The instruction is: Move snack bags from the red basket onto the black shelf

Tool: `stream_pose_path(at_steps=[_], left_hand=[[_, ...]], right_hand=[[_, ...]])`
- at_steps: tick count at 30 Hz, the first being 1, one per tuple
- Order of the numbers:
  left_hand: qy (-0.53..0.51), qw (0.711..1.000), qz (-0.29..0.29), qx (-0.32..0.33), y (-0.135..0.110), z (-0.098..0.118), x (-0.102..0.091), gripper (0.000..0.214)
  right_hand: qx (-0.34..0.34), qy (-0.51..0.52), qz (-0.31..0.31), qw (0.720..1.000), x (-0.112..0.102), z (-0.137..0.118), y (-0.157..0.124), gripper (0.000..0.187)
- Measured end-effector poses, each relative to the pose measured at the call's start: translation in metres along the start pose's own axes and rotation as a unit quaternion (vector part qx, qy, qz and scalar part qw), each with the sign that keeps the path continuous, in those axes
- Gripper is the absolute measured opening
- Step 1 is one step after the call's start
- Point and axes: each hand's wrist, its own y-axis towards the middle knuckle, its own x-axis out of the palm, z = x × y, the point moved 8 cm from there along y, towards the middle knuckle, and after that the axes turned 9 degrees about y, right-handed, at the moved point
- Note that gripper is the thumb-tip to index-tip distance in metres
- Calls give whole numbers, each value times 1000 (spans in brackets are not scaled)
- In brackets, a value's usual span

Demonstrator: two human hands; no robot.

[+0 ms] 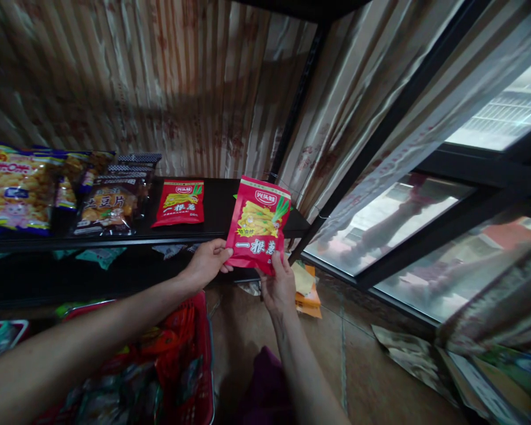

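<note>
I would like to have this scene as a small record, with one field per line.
left hand: holds the lower left corner of a red snack bag
right hand: holds the same bag near its lower right corner
shelf: black, with a similar red bag right of dark snack bags
basket: red, with packets inside

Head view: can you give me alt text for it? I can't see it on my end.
The left hand and right hand hold a red snack packet at its lower edges, before a black shelf. A matching packet sits on the shelf to its left, beside other snack bags. A red basket of goods is below.
</note>
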Motion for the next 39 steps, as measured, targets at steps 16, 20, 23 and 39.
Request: stream_pose_path(at_steps=[16, 20, 23, 39], left_hand=[[-14, 1000, 10, 9, 2, -6, -19, 2], [-12, 1000, 3, 8, 2, -10, -17, 4], [-20, 1000, 8, 0, 0, -10, -14, 5], [-23, 999, 33, 1, -2, -6, -37, 5]], right_hand=[[3, -5, -47, 999, 13, 16, -1, 37], [5, -5, -45, 999, 14, 15, -1, 38], [0, -1, -40, 999, 17, 11, -1, 38], [4, 17, -51, 999, 34, 27, -2, 36]])
